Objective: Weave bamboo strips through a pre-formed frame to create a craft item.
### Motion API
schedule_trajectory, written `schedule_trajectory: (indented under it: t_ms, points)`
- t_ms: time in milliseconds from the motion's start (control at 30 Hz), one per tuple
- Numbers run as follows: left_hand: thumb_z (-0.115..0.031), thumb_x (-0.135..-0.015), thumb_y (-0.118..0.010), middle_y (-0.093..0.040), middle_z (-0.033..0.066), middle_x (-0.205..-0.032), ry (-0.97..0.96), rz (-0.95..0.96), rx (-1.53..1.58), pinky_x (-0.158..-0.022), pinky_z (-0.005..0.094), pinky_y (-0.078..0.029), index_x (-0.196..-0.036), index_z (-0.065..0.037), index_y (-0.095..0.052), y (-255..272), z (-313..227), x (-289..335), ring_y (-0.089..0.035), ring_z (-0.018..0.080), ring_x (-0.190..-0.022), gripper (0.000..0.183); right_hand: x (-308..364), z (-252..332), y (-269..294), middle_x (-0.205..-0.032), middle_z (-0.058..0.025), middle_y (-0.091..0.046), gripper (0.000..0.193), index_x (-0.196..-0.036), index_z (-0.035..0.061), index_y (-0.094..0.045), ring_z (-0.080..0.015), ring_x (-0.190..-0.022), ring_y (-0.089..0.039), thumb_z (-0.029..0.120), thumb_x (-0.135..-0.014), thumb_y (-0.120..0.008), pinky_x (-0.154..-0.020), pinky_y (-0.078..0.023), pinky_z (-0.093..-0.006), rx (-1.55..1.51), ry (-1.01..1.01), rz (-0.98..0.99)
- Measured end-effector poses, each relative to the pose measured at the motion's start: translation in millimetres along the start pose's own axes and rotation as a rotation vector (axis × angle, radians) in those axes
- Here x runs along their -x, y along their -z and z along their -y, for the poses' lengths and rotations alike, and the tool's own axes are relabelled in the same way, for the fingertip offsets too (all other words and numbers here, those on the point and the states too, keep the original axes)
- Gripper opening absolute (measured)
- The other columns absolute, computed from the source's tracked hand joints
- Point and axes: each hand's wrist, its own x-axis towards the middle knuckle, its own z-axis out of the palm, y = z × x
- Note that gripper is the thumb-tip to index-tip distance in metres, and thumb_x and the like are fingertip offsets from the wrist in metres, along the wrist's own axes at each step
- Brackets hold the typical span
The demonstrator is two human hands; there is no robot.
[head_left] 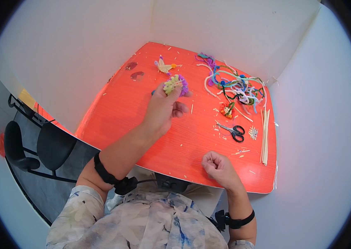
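Observation:
Over the far middle of the table, my left hand (165,107) pinches a fuzzy pipe-cleaner flower (174,84), yellow-green with purple petals at one side. Its lower fingers curl loosely below. My right hand (220,169) is closed close to the table's near edge; a thin pale sliver seems to show at its fingertips, too small to name. Just beyond the flower lies a pale woven figure (166,66) with purple and orange tips. To the right are black-handled scissors (236,133) and a small red, orange and green pipe-cleaner piece (227,110).
A tangle of coloured pipe cleaners (246,92) covers the far right of the red table (117,124). Long pale sticks (265,137) lie along the right edge, beside a small woven lattice (253,133). Stick scraps are scattered about. White panels surround the table; a black chair (55,145) stands left.

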Motion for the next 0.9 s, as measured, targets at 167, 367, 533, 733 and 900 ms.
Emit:
schedule_trajectory:
  t_ms: [167, 367, 533, 733, 900]
  points:
    - [-0.025, -0.096, -0.054, -0.065, 0.0086, -0.097, 0.018, 0.069, 0.025, -0.043, 0.0187, -0.04, -0.11, -0.011, -0.049, -1, 4, -2, -0.06, 0.0104, -0.058, 0.02, 4, -3, 5, -0.071, 0.0101, -0.043, 0.004, -0.088, 0.0046, -0.056, 0.0011, -0.061, -0.035, 0.007, -0.087, -0.06, -0.052, -0.029, -0.0163, 0.108, 0.034, -0.075]
    - [-0.023, -0.095, -0.056, -0.065, 0.0099, -0.096, 0.052, 0.049, -0.013, -0.038, 0.0172, -0.037, -0.109, -0.009, -0.049, 6, 0, -6, -0.063, 0.0114, -0.058, 0.021, 15, -1, 42, -0.074, 0.0086, -0.05, 0.011, -0.091, 0.0046, -0.061, 0.0002, -0.063, -0.039, 0.015, -0.089, -0.061, -0.056, -0.034, -0.0171, 0.306, 0.153, -0.425]
    - [-0.022, -0.095, -0.056, -0.067, 0.0099, -0.091, 0.081, 0.151, -0.098, -0.035, 0.0171, -0.036, -0.107, -0.007, -0.049, 9, -1, 2, -0.061, 0.0103, -0.053, 0.021, 15, 10, 98, -0.08, 0.0002, -0.06, 0.019, -0.096, 0.0004, -0.063, -0.0095, -0.073, -0.055, 0.017, -0.094, -0.055, -0.067, -0.044, -0.026, 0.43, 0.305, -0.881]
    - [-0.023, -0.095, -0.054, -0.068, 0.0118, -0.09, 0.12, 0.284, 0.006, -0.036, 0.0167, -0.037, -0.103, -0.007, -0.051, 12, -9, 14, -0.06, 0.0098, -0.05, 0.018, 21, 14, 138, -0.088, -0.0079, -0.066, 0.024, -0.101, -0.0034, -0.063, -0.017, -0.084, -0.061, 0.017, -0.096, -0.05, -0.077, -0.047, -0.0317, 0.871, 0.357, -1.151]
    - [-0.02, -0.095, -0.054, -0.068, 0.0127, -0.09, 0.194, 0.384, 0.035, -0.035, 0.0163, -0.037, -0.105, -0.005, -0.052, 8, -14, 22, -0.061, 0.0103, -0.05, 0.018, 17, 13, 132, -0.071, 0.0002, -0.053, 0.018, -0.104, -0.0012, -0.062, -0.007, -0.069, -0.05, 0.01, -0.091, -0.059, -0.062, -0.042, -0.0234, 0.624, 0.333, -1.091]
